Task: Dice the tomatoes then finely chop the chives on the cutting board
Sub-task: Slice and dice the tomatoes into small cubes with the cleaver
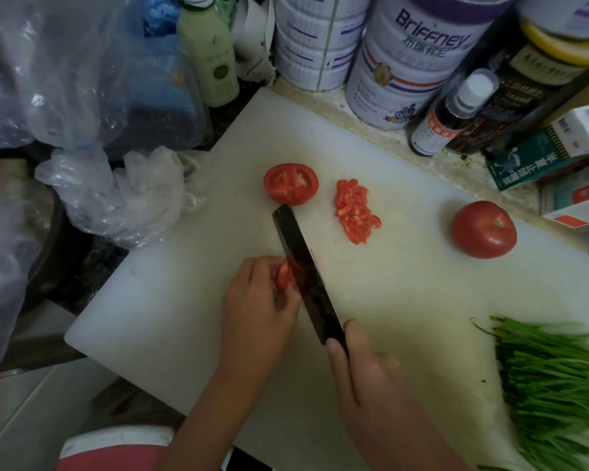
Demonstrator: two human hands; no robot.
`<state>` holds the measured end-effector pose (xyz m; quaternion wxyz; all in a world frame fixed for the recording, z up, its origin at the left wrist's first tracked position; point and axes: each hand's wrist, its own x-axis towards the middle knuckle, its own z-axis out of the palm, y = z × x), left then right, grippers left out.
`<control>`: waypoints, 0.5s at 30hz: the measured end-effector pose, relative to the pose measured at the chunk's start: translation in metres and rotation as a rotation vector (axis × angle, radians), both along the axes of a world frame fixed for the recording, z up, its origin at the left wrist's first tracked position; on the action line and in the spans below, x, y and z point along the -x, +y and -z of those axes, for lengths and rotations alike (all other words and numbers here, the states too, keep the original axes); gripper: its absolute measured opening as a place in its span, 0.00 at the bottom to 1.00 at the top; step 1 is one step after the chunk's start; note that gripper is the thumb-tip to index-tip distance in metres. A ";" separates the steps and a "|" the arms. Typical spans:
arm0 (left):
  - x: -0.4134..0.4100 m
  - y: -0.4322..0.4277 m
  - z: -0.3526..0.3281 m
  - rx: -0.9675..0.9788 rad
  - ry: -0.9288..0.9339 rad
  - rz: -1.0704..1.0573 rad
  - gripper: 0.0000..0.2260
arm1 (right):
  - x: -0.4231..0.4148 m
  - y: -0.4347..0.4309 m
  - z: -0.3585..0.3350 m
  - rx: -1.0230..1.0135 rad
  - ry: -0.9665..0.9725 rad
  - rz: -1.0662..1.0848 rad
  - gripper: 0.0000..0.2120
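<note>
On the white cutting board (pixel 170 300), my left hand (pixel 255 307) pins a tomato piece (pixel 284 275) under its fingertips. My right hand (pixel 364 379) grips the handle of a dark cleaver (pixel 303 273), whose blade rests against the right side of that piece. A cut tomato half (pixel 290 183) lies face up beyond the blade tip. A small pile of diced tomato (pixel 354 211) sits to its right. One whole tomato (pixel 483 229) stands at the board's right side. A bunch of green chives (pixel 555 379) lies at the near right corner.
Crumpled clear plastic bags (pixel 116 195) crowd the board's left edge. Large tins (pixel 405 62), a pale green bottle (pixel 208 56), a small dark bottle (pixel 446 120) and cardboard boxes (pixel 558 144) line the back and right of the counter.
</note>
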<state>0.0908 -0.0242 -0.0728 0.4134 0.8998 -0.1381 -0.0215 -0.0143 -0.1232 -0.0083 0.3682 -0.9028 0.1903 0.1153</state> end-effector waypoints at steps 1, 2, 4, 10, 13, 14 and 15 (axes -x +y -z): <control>0.000 0.000 -0.001 0.002 0.006 -0.004 0.09 | -0.001 0.001 0.000 0.024 0.016 -0.019 0.10; -0.001 0.000 -0.001 0.004 0.011 -0.007 0.09 | -0.002 0.002 0.000 0.039 0.036 -0.033 0.08; -0.001 0.000 -0.002 0.004 0.030 -0.009 0.10 | -0.005 0.003 -0.001 0.041 0.080 -0.039 0.07; -0.004 0.000 -0.003 -0.020 0.071 -0.036 0.09 | -0.022 0.004 0.008 0.028 0.021 -0.036 0.08; -0.007 -0.002 -0.003 -0.010 0.137 -0.079 0.09 | -0.017 0.005 0.010 0.052 0.051 -0.035 0.11; -0.007 -0.003 -0.005 -0.003 0.157 -0.092 0.09 | -0.011 0.005 0.008 0.062 0.093 -0.036 0.11; -0.008 -0.003 -0.005 -0.004 0.171 -0.101 0.10 | -0.004 0.005 0.006 0.070 0.133 -0.031 0.11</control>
